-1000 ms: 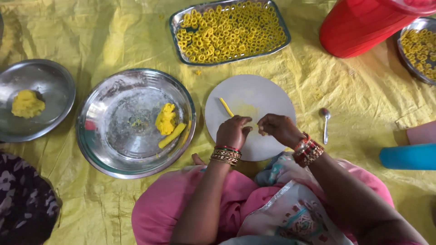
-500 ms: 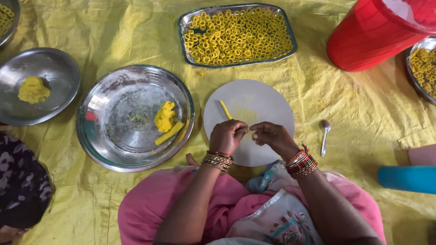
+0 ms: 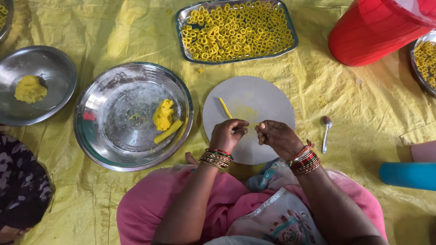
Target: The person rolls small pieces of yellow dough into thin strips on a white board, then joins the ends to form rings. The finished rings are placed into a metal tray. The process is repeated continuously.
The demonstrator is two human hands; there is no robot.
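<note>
Left hand and right hand, fingers curled, pinch a thin yellow dough strip between them over the round grey board, a second strip just beyond the left hand.

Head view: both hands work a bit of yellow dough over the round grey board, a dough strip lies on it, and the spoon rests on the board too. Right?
Not quite. In the head view the spoon lies on the yellow sheet right of the round grey board, not on it. The left hand and right hand do work dough over the board, with the dough strip on it.
</note>
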